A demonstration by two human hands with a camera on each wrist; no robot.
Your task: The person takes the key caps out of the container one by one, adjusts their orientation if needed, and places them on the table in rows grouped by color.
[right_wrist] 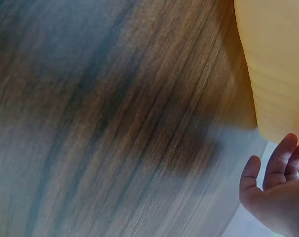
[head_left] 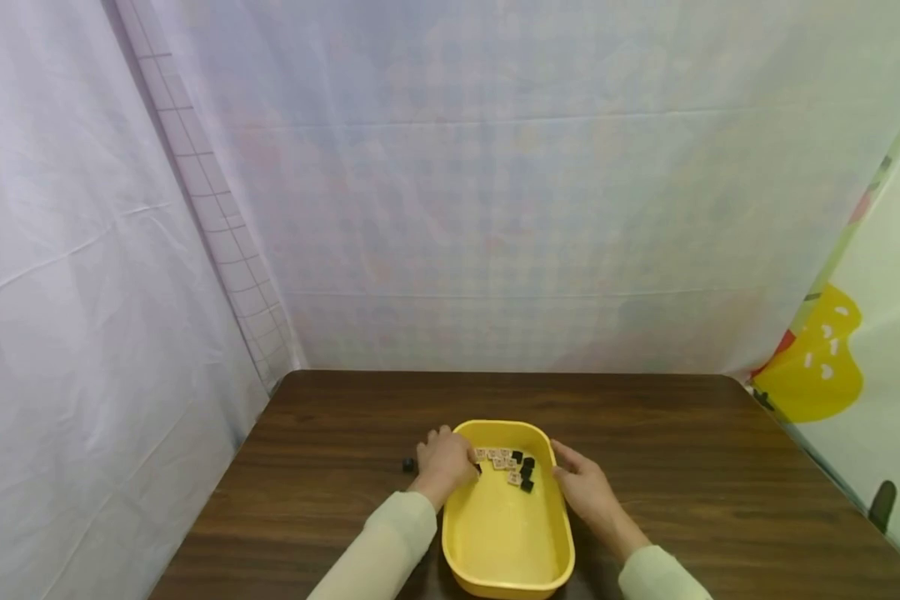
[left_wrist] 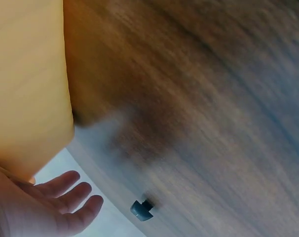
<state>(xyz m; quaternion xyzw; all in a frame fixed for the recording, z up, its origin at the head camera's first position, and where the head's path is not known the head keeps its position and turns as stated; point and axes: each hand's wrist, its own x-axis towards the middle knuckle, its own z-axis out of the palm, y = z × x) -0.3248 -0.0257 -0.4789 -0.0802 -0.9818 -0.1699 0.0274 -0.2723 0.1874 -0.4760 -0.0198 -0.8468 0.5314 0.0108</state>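
A yellow oblong plastic basin stands on the table between the hands. My left hand reaches over its left rim, thumb and index finger inside, pinching a small black block. Its other fingers hang loosely bent outside the wall. The fingertips of my right hand touch the right rim; several of its fingers are extended, lightly bent, beside the outer wall. Pale square tiles with dark marks and several black blocks lie at the basin's far end.
Another small black block lies on the brown wood-grain table, left of the basin. Pale curtains hang behind the table's far edge and on both sides.
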